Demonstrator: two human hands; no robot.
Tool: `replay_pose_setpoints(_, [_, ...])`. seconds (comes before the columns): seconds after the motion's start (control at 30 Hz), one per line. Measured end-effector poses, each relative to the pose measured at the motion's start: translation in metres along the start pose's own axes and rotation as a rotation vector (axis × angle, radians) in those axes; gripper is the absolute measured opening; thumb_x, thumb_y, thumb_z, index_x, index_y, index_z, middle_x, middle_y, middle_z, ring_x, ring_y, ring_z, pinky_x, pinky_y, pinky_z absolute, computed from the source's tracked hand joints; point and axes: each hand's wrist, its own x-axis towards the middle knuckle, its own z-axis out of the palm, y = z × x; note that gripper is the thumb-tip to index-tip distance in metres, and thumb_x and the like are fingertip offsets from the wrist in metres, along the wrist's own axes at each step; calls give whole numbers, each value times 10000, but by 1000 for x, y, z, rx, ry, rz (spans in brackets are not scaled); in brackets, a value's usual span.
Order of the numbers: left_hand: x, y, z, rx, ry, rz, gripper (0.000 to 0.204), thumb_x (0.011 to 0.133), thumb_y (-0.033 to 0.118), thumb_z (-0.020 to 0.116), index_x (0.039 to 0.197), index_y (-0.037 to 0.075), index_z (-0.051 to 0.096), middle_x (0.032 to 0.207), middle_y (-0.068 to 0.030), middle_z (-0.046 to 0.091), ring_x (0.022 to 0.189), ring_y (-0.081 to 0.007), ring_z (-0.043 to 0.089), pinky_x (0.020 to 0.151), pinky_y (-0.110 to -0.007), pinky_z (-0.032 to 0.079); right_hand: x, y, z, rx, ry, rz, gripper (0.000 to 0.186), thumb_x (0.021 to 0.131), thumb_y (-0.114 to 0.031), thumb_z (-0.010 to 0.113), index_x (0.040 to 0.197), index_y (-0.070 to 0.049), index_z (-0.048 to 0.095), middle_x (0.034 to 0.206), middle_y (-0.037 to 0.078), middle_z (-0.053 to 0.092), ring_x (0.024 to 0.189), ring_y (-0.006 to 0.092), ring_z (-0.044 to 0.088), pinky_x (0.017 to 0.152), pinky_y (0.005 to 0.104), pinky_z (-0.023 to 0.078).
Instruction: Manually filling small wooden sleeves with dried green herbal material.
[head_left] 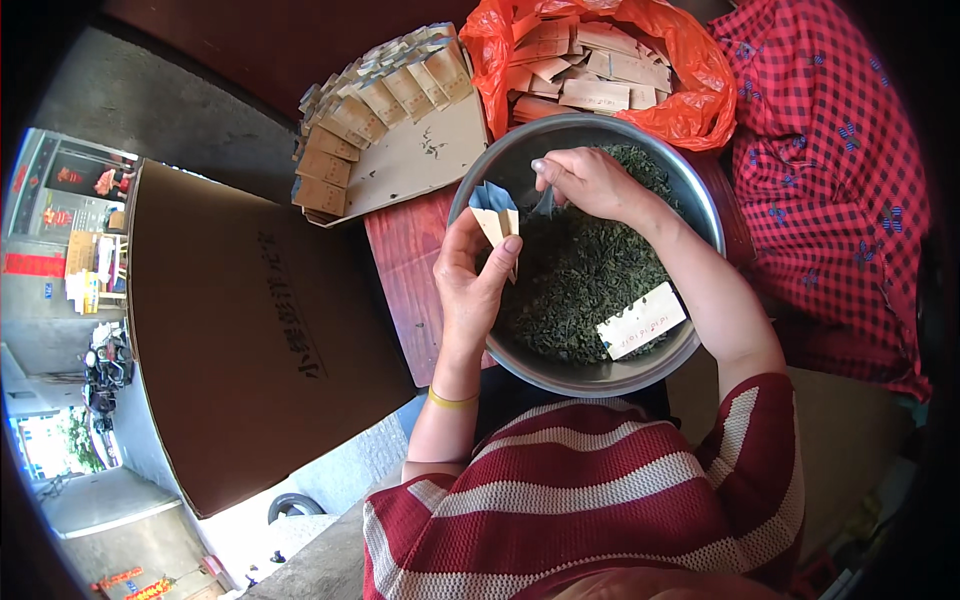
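My left hand [468, 285] pinches a small brown paper bag [496, 222] over the left rim of a wide metal basin [470, 180]. The bag's mouth is spread and shows a bluish-grey lining. Just to its right, my right hand [598, 182] is closed on what looks like a small metal spoon [544, 204], largely hidden by the fingers. Dark green dried leaves, like loose tea [585, 275], fill much of the basin. On the leaves at the near right lies a flat paper packet [642, 322] with a notched edge.
Upright filled paper bags [385, 100] line a shallow cardboard tray [425, 150] at the far left. Behind the basin, an orange plastic bag [705, 100] holds flat paper packets [595, 95]. A large cardboard box [240, 330] stands left; red checked cloth [820, 170] hangs right.
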Motion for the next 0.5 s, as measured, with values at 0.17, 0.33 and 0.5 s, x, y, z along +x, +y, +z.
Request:
replay_pose_setpoints(0.17, [-1,-1,2,109,-16,-13,461,882,89,747,1277,-27,541,1004,-51,666,845,-101,613,694,-232,506,4,12,-18,186,136,-116,441,1042,-374,481,835,-23,649,635,10,585,582,85,562,566,262,461])
replay_pose_setpoints(0.33, [0,-6,0,356,-19,1,490,849,129,781,1262,-20,563,1008,-80,681,886,-138,638,782,-293,525,-3,4,-39,312,332,-119,454,1052,-399,457,859,-35,650,621,-20,534,590,60,512,583,222,433])
replay_pose_setpoints(0.5, [1,-5,6,561,0,82,513,818,154,802,1254,0,581,1040,-115,687,937,-176,654,844,-317,522,-13,-13,-35,375,389,-191,440,1047,-388,479,868,-23,649,652,-10,561,613,62,530,587,223,437])
